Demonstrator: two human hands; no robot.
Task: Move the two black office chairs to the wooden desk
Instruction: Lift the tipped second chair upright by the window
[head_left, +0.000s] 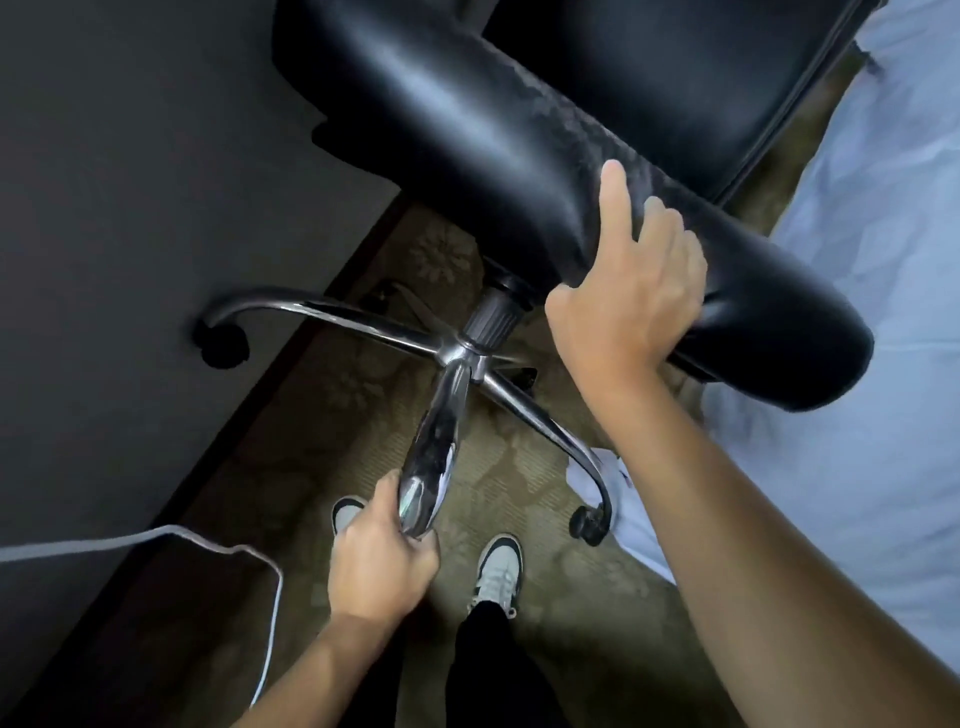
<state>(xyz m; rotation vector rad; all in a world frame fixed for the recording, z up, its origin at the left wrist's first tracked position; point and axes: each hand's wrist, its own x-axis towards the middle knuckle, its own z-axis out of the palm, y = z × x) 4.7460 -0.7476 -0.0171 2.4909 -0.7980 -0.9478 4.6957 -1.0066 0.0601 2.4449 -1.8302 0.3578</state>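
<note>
A narrow strip of patterned olive carpet (332, 415) runs between a dark wall (130, 182) and a bed with pale blue sheets (857, 415), where a person holds a black office chair (467, 130) tipped over and off the floor. The left hand (379, 566) wraps its grip round one leg of the chrome star base (447, 353); the right hand (634, 291) clamps fingers and thumb over the edge of the padded seat. The padding is smooth, glossy leather-look upholstery, soft under the fingers and probably a little slick; the polished metal legs are rigid, curved and slippery, each ending in a black caster (589, 522). The chair looks bulky and fairly heavy, with its weight likely uneven, so the rigid base and the seat rim seem the sound places to hold. A white cable (218, 545) trails across the floor near the person's sneakers (498, 571). No wooden worktop is in view.
</note>
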